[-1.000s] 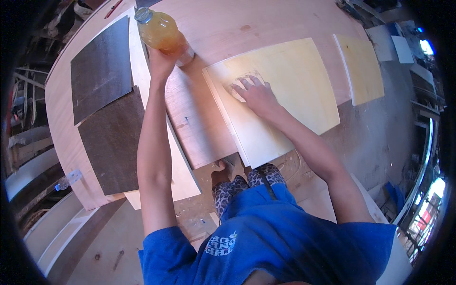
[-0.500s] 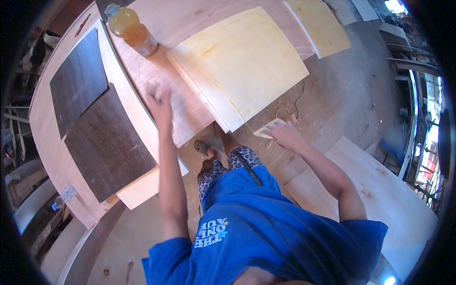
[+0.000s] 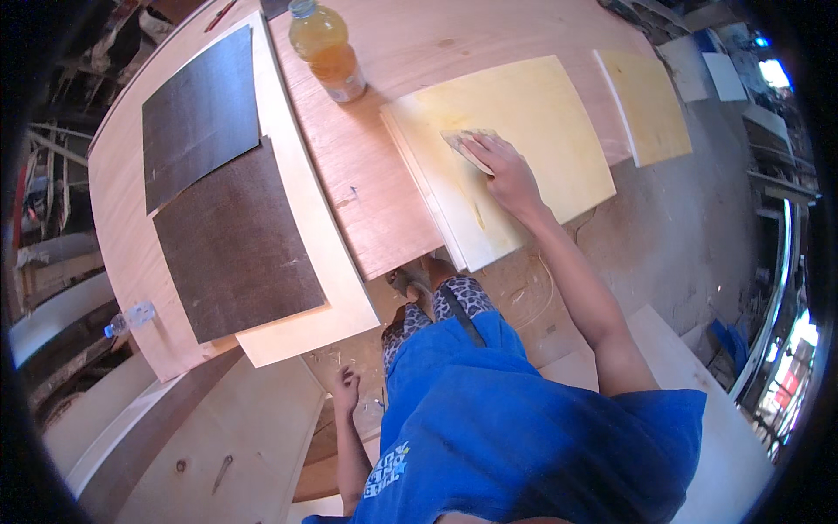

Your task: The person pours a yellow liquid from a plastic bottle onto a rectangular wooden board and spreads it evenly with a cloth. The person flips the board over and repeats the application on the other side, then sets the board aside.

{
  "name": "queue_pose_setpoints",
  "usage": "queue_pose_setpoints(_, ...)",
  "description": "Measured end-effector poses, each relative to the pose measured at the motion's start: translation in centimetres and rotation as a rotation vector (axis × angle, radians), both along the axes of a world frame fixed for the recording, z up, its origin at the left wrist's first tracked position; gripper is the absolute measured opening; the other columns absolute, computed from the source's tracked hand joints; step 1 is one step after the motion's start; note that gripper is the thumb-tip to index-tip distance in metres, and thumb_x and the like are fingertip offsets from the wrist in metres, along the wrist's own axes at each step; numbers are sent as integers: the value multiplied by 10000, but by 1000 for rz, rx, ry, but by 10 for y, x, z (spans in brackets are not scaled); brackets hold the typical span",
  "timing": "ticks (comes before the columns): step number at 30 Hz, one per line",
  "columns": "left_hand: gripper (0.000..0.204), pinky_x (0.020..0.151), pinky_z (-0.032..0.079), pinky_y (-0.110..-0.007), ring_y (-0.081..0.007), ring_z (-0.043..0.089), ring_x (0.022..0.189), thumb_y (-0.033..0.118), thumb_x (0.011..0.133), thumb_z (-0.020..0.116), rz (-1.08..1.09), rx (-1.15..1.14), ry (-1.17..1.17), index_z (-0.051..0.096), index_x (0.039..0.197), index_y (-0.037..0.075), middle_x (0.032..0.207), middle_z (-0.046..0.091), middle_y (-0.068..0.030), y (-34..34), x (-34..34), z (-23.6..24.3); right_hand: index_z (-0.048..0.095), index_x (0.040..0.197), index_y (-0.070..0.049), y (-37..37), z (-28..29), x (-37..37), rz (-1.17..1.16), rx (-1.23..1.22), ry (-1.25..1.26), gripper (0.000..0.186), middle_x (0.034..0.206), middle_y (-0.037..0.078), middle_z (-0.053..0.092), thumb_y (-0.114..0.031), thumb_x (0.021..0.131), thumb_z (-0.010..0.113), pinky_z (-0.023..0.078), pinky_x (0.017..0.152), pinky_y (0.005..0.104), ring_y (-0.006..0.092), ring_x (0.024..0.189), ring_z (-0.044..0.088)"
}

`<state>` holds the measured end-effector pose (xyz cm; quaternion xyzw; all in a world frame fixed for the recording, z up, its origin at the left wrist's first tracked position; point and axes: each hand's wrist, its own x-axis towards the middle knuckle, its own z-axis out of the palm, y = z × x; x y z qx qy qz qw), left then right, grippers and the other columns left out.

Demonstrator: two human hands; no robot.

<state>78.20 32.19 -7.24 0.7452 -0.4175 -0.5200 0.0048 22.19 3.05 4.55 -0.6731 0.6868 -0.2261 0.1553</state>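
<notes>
My right hand (image 3: 506, 175) grips a thin, light-coloured flat piece (image 3: 458, 138) and presses it on a pale yellow board (image 3: 556, 131), where amber streaks show. That board lies stacked on another pale board along the front of the pinkish plywood tabletop (image 3: 340, 175). A plastic bottle of amber liquid (image 3: 325, 54) stands upright behind it, to the left. My left hand (image 3: 347, 384) hangs low beside my body, below the table's front edge, with nothing in it and its fingers loosely curled and apart.
Two dark sheets (image 3: 236, 236) lie on a pale panel at left. A small clear bottle (image 3: 131, 319) lies at the table's left edge, a red tool (image 3: 220, 16) at the far left. Another yellow board (image 3: 643, 109) is at right. Large panels (image 3: 218, 445) lie lower down; clutter lines both sides.
My left hand let go of the amber bottle and dropped to my side. My right hand went off the board's lower edge with the flat piece, then returned up onto the board's surface.
</notes>
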Motion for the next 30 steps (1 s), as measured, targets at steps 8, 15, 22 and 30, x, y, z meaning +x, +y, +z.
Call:
queue_pose_setpoints(8, 454, 703, 531, -313, -182, 671, 865, 211, 998, 651, 588, 426, -61, 541, 1411, 57, 1138, 688, -122, 134, 30, 20, 590, 1432, -198, -86, -46, 26, 48, -25, 316, 604, 1491, 85, 560, -24, 854, 581, 454, 1003, 530, 353, 1390, 480)
queue_pose_setpoints(15, 476, 846, 483, -359, -181, 655, 1040, 328, 1052, 550, 512, 464, 121, 488, 1480, 127, 1269, 665, -41, 79, -50, 46, 582, 1429, -187, -123, -79, 37, 79, -32, 462, 551, 1500, 73, 555, -54, 895, 562, 447, 990, 560, 341, 1398, 469)
queue_pose_setpoints(22, 468, 847, 480, -357, -160, 647, 1019, 320, 1060, 555, 570, 406, 99, 484, 1481, 130, 1260, 671, -35, 50, -48, 47, 569, 1438, -186, -105, -69, 36, 91, 51, 421, 556, 1520, 68, 535, -46, 901, 554, 453, 987, 562, 336, 1402, 462)
queue_pose_setpoints(30, 456, 835, 486, -365, -152, 650, 967, 303, 1057, 563, 569, 401, 77, 493, 1474, 131, 1223, 683, -24, 40, -43, 45, 550, 1454, -169, -124, -54, 25, 130, 99, 452, 557, 1527, 72, 524, -62, 907, 563, 445, 1001, 570, 320, 1430, 436)
